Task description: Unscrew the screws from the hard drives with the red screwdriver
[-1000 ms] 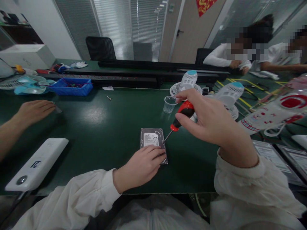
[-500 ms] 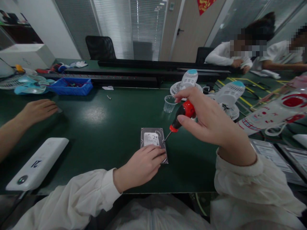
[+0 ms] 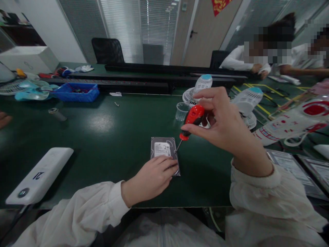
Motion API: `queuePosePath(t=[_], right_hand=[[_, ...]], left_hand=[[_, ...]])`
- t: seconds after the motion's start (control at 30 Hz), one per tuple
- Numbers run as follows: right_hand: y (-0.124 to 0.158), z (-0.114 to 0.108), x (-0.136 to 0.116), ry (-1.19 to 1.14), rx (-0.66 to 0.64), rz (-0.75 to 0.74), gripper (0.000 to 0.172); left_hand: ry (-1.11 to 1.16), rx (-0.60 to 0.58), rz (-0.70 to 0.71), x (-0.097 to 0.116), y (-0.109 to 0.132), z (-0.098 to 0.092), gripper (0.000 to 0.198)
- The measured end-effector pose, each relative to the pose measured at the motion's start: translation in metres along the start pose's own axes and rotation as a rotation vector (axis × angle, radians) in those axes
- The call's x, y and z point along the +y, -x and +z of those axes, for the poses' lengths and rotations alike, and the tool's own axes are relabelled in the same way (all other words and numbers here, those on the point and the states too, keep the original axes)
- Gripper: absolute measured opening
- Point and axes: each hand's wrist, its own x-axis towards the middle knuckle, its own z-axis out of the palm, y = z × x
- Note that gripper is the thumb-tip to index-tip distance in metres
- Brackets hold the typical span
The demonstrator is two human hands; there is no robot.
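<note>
A hard drive [image 3: 162, 148] with a white label lies flat on the green table. Across its lower half rests my left hand [image 3: 151, 176], its fingers closed over the drive towards the right edge and its thumb hidden. My right hand [image 3: 218, 120] is to the right and above, pinching the red and black handle of a screwdriver [image 3: 194, 116]. The screwdriver leans, and its thin shaft runs down to the drive's right edge. Whether a screw sits under the tip is too small to tell.
A clear plastic cup [image 3: 181, 112] stands behind the screwdriver. White fans [image 3: 246, 101] and a large bottle [image 3: 295, 120] are at the right, with more drives [image 3: 290, 164]. At the left are a white device [image 3: 39, 176], a small cylinder [image 3: 57, 114], a blue tray [image 3: 77, 94] and another person's hand [image 3: 4, 119].
My right hand's fingers have turned and closed around the screwdriver handle, which stands more upright. The other person's hand has drawn back left, and the small cylinder now shows. My left hand stays put.
</note>
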Motion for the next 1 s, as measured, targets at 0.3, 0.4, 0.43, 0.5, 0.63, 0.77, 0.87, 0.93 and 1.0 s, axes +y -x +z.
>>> queuePosePath(t=[0.3,0.4,0.43,0.5,0.63,0.77,0.87,0.93,1.0], right_hand=[[-0.001,-0.0071,-0.0021,0.187,-0.051,-0.033,0.044],[-0.001,-0.0076,-0.0005,0.075,-0.092,-0.099,0.038],[-0.0013,-0.0073,0.0001,0.02,-0.102,-0.13,0.042],[-0.002,-0.0066,0.0009,-0.075,-0.106,-0.18,0.045],[-0.0027,-0.0059,0.0001,-0.043,-0.096,-0.103,0.043],[-0.0025,-0.0066,0.001,0.04,-0.111,-0.062,0.049],[-0.0029,-0.0077,0.0026,-0.091,-0.113,-0.158,0.044],[-0.0032,-0.0083,0.0024,-0.164,-0.122,-0.202,0.04],[-0.0031,-0.0081,0.0011,-0.167,-0.1,-0.18,0.033]], left_hand=[[0.004,-0.006,-0.002,-0.0001,0.0005,-0.0006,0.035],[0.006,-0.008,-0.003,-0.0001,0.0005,-0.0004,0.035],[0.005,-0.007,-0.001,-0.0002,0.0004,-0.0004,0.035],[0.004,-0.004,0.005,-0.0003,0.0001,-0.0004,0.035],[0.007,0.009,0.006,-0.0002,-0.0007,-0.0003,0.034],[-0.003,0.018,0.01,0.0004,-0.0011,0.0,0.034],[-0.006,0.022,0.015,0.0004,-0.0012,0.0,0.034],[-0.003,0.024,0.014,0.0003,-0.0011,-0.0002,0.034],[0.001,0.02,0.012,0.0005,-0.0007,-0.0007,0.034]])
